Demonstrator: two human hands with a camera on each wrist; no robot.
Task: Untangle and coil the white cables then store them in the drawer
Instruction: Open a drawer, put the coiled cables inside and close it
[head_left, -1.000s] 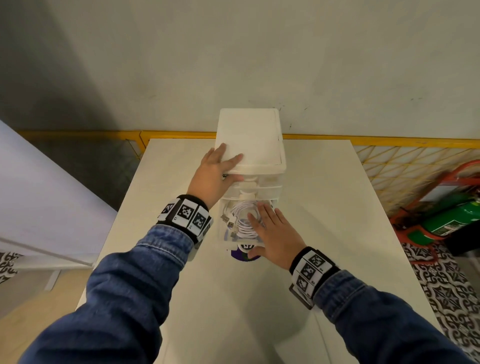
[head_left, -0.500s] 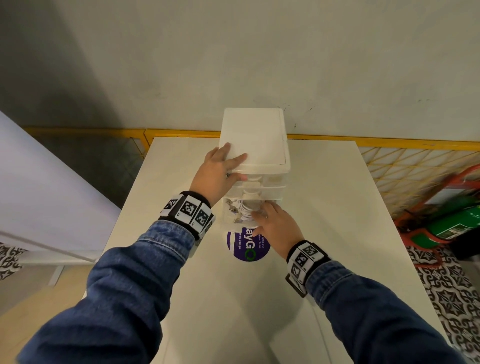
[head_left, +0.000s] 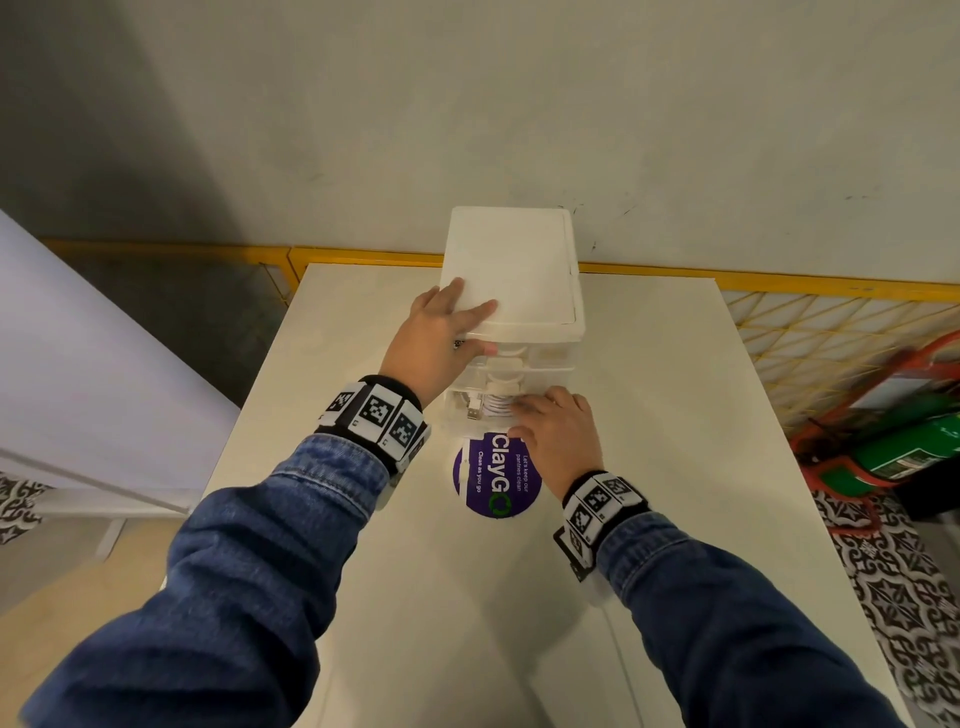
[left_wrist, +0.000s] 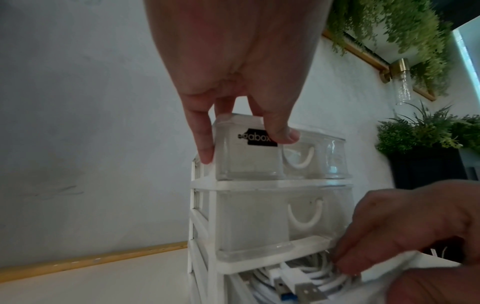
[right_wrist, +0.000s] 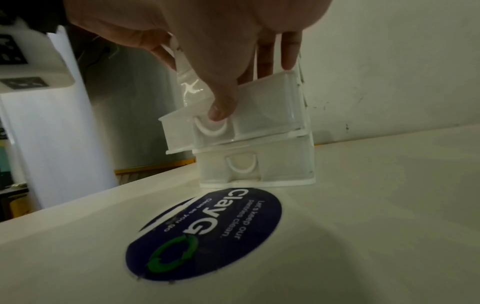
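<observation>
A white drawer unit (head_left: 511, 270) stands at the back of the white table (head_left: 665, 426). My left hand (head_left: 441, 338) lies flat on its top left corner, with the thumb (left_wrist: 283, 135) down on the top drawer's front. A lower clear drawer (right_wrist: 254, 115) sticks out a little, and the coiled white cables (left_wrist: 306, 277) lie inside it (head_left: 491, 405). My right hand (head_left: 550, 431) holds this drawer's front. The thumb (right_wrist: 221, 107) presses at the handle and the fingers curl over the rim onto the cables.
A round purple sticker (head_left: 498, 478) is on the table just in front of the unit. Behind the table run a grey wall and a yellow rail (head_left: 779, 283). A green cylinder (head_left: 914, 452) lies on the floor to the right, and a white panel (head_left: 78, 364) stands to the left.
The open drawer with the cables has slid most of the way into the unit. My right hand moved forward with it, uncovering the sticker. The left hand stayed on top.
</observation>
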